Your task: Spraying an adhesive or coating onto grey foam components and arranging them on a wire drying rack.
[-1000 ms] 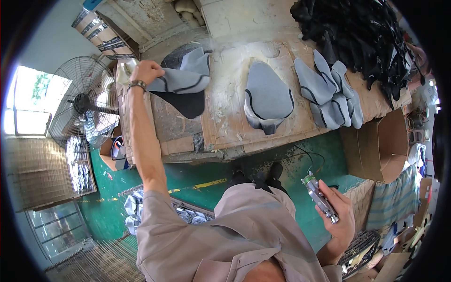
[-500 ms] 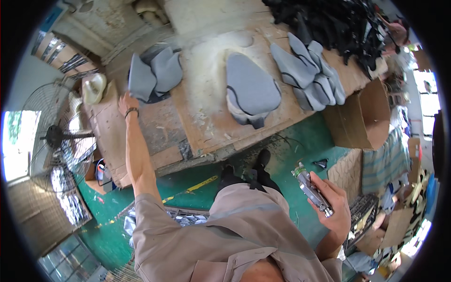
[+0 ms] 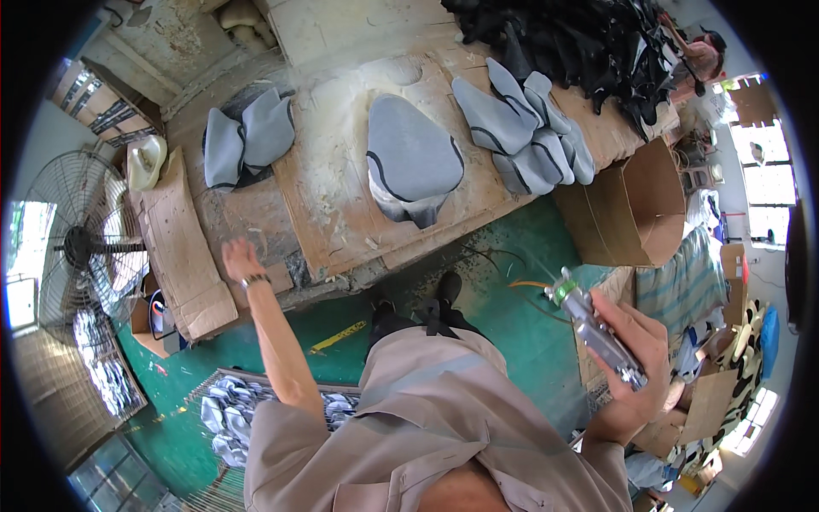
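My right hand (image 3: 641, 352) grips a silver spray gun (image 3: 602, 334) with a green ring near its nozzle, held over the floor to the right of my body. Empty, with its fingers reaching forward, my left hand (image 3: 240, 258) is over the front left part of the workbench (image 3: 328, 243). Beyond it lie two grey saddle-shaped covers (image 3: 266, 128) side by side. A larger grey saddle-shaped pad (image 3: 412, 154) with a dark edge and pale underside sits mid-bench. Several more grey covers (image 3: 537, 162) are bunched to its right.
A heap of black pieces (image 3: 580, 51) covers the far right of the bench, with another person (image 3: 701, 60) beyond. An open cardboard box (image 3: 614, 213) stands at the right. A wire fan (image 3: 78, 243) and a cream foam piece (image 3: 147, 162) are left. Behind my left arm is a rack of grey pieces (image 3: 226, 418).
My left hand has come away from the left grey covers, back toward the bench's front edge. Those covers now lie flatter and closer together. The spray gun has shifted slightly right in my right hand.
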A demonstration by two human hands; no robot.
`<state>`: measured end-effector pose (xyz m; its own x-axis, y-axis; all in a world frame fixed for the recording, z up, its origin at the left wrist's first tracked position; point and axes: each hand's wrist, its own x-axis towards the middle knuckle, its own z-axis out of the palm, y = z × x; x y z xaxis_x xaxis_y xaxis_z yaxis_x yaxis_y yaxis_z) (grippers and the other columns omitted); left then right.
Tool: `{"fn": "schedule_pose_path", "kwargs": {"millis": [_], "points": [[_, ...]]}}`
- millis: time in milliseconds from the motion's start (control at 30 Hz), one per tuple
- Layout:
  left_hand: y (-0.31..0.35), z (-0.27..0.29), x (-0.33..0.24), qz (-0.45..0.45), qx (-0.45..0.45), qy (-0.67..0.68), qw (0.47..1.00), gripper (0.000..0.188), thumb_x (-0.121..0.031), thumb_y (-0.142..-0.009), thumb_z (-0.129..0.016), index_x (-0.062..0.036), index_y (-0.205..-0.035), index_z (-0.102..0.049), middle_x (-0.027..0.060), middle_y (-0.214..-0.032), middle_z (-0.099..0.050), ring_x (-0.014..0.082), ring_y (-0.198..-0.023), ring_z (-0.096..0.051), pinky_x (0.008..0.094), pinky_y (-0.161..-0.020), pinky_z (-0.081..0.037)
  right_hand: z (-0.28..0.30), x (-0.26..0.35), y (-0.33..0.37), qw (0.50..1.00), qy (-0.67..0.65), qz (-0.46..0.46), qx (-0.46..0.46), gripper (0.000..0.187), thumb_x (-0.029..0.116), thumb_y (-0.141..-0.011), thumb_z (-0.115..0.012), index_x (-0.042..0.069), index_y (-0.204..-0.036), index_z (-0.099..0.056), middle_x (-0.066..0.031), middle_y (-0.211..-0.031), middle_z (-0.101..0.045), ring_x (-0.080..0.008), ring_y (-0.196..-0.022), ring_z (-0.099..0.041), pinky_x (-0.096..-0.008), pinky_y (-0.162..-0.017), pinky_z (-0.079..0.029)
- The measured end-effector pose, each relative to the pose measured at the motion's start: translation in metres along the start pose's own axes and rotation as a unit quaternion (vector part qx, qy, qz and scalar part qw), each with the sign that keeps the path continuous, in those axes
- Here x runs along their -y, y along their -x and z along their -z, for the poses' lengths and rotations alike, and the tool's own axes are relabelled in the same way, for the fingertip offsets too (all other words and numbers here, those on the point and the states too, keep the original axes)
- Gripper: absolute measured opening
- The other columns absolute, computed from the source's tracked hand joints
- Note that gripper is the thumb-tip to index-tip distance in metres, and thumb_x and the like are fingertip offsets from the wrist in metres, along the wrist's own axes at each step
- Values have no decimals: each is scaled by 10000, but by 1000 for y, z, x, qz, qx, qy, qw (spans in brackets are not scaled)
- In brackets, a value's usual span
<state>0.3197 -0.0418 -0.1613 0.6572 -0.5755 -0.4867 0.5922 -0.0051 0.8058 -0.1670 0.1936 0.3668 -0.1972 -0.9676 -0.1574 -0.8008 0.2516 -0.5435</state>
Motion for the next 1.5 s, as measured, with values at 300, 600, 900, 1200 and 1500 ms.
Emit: {"fn": "schedule_pose_path", "kwargs": {"millis": [300,600,900,1200,1500], "points": [[211,226,79,69,-139,-132,979,331,29,-914,-625,-80,-1226,-636,67,-983,-691,190,-774,-675,356,-605,-564,52,-75,17,998,-3,59,-12,515,93,-692,-693,52,-1202,-743,-149,-1057,-692,-267,-944,-644,-333,-880,-484],[304,339,141,195,-207,-264,921,255,-69,-911,-565,-116,-1131,-686,56,-859,-657,231,-707,-643,417,-594,-544,71,-127,8,968,-32,243,63,713,285,-730,-671,-60,-1349,-589,-173,-890,-650,-296,-738,-652,-345,-663,-509],[277,334,142,254,-104,-349,896,334,-47,-903,-595,-71,-1229,-665,96,-974,-693,251,-778,-673,454,-661,-583,46,-69,22,975,-37,217,-7,604,-64,-726,-683,-38,-1325,-614,-173,-961,-680,-269,-797,-660,-308,-746,-506],[230,344,136,242,-33,-372,895,276,-100,-922,-638,-59,-1191,-686,73,-950,-702,187,-758,-687,360,-582,-595,4,9,59,973,12,229,-4,627,-91,-724,-667,-31,-1345,-606,-189,-983,-688,-271,-844,-674,-319,-774,-512],[229,396,142,294,-25,-384,875,245,-91,-921,-628,-73,-1152,-705,75,-943,-707,197,-749,-684,366,-579,-593,-40,73,113,965,122,230,-23,656,-90,-638,-656,-19,-1290,-649,-181,-923,-694,-337,-771,-689,-387,-695,-544]]}}
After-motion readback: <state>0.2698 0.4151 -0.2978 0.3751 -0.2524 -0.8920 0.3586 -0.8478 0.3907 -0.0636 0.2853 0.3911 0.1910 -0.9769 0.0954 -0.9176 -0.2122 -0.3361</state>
